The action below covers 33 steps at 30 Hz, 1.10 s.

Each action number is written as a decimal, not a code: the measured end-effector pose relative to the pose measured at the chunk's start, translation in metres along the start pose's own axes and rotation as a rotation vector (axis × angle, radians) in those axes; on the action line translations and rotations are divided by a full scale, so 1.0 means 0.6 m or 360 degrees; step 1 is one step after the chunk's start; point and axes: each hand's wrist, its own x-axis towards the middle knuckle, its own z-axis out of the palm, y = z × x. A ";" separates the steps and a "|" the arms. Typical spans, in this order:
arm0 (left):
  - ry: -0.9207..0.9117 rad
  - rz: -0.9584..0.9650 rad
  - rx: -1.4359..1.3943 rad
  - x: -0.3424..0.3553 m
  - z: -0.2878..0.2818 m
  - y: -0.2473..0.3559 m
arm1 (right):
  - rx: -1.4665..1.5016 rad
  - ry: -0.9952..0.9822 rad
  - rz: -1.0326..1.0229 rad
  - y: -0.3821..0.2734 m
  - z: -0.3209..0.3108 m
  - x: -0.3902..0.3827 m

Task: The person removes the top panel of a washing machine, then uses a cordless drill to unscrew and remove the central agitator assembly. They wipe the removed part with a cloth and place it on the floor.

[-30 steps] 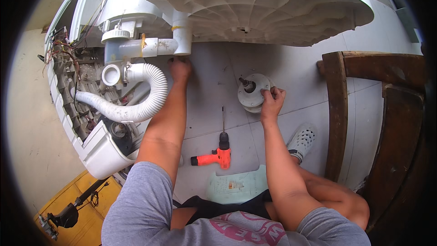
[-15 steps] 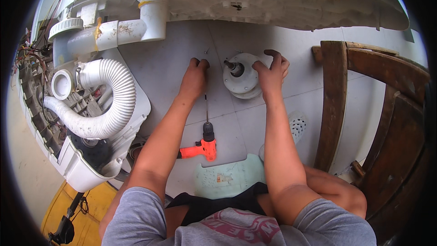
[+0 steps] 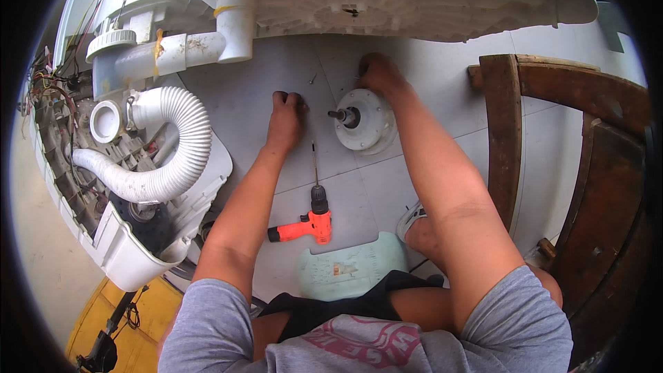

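A washing machine gearbox [image 3: 366, 124], a pale round metal housing with a short shaft, rests on the tiled floor, tilted so the shaft points left. Just beyond it, my right hand [image 3: 380, 74] reaches down with bent fingers near the floor; anything in its fingertips is hidden. My left hand [image 3: 284, 123] is curled closed left of the gearbox, and its contents cannot be made out. A small screw [image 3: 313, 79] lies between the hands. Nearer me lies an orange and black cordless drill [image 3: 318, 224] with a long bit pointing away.
Overhead at the far side hangs a ribbed white tub base [image 3: 414, 7]. At left, a white corrugated hose [image 3: 186, 141] loops over an open machine housing with wires. A dark wooden chair [image 3: 501, 138] stands at right. A pale green plastic stool [image 3: 352, 269] sits before me.
My right hand has moved from the gearbox's right side to its far side. The gearbox's shaft now points more to the left. My left hand has shifted slightly left and nearer.
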 end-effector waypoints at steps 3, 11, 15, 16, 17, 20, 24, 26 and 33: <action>0.0195 -0.0181 -0.0005 0.012 -0.010 -0.006 | -0.0040 0.0051 -0.0029 0.015 0.007 0.007; 0.0062 -0.0063 0.0197 0.103 0.000 0.054 | 0.0449 0.0251 -0.0292 0.001 -0.005 -0.011; -0.0104 0.0211 0.0705 0.122 0.042 0.070 | 0.0581 0.0283 -0.0467 -0.030 -0.038 -0.035; -0.0135 0.0221 0.0763 0.123 0.044 0.065 | 0.0580 0.0299 -0.0512 -0.041 -0.047 -0.041; -0.0177 0.0200 0.0733 0.127 0.041 0.059 | 0.0615 0.0282 -0.0520 -0.051 -0.057 -0.046; -0.0214 0.0022 0.0454 0.139 0.013 0.035 | 0.0684 0.0238 -0.0540 -0.087 -0.075 -0.057; -0.0072 -0.0637 -0.1025 0.123 -0.024 0.029 | 0.0621 0.0222 -0.0548 -0.104 -0.079 -0.062; -0.0062 -0.0698 -0.1508 0.112 -0.032 0.042 | 0.0543 0.0247 -0.0545 -0.097 -0.077 -0.056; -0.0551 -0.0236 -0.0515 0.163 0.003 0.130 | 0.0614 0.0358 0.0049 -0.010 -0.051 -0.045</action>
